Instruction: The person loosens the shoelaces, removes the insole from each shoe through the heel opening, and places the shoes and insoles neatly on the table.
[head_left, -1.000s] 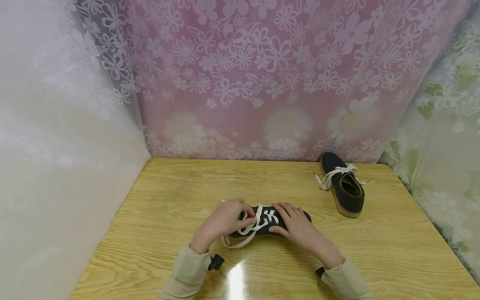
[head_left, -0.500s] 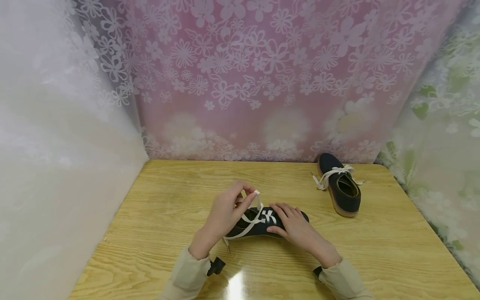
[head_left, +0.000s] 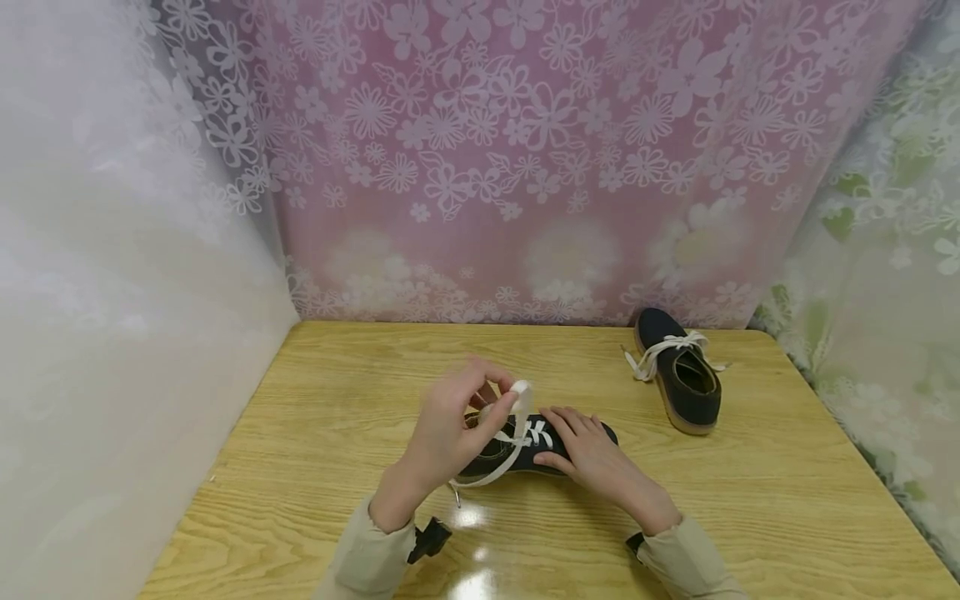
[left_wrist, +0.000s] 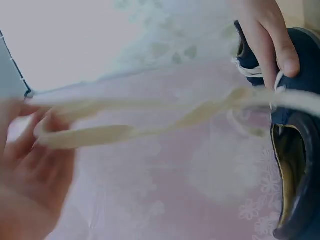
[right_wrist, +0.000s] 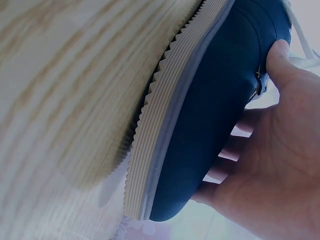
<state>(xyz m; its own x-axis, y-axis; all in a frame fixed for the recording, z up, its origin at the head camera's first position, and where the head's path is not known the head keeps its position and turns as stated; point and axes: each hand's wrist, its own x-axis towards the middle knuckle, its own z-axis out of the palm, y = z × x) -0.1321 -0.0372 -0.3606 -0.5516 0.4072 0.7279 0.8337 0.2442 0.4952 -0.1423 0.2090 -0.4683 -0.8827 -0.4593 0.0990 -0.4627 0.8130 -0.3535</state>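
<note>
Above the nearer shoe [head_left: 527, 460], the left hand [head_left: 453, 423] pinches a white lace [head_left: 523, 403]. The right hand [head_left: 600, 461] grips the shoe's front, thumb set apart from the fingers.

Navy shoe [right_wrist: 210, 100], white lace [left_wrist: 197, 116], pink floral backdrop [head_left: 487, 167].

A curtained-off nook; whether it belongs to a home or somewhere else cannot be told. A pink flowered curtain [head_left: 517, 158] fills the head view's upper middle, a whitish sheet [head_left: 135, 292] its left and a leaf-patterned drape [head_left: 885, 283] its right, around a glossy wood-grain bench [head_left: 315, 425].
</note>
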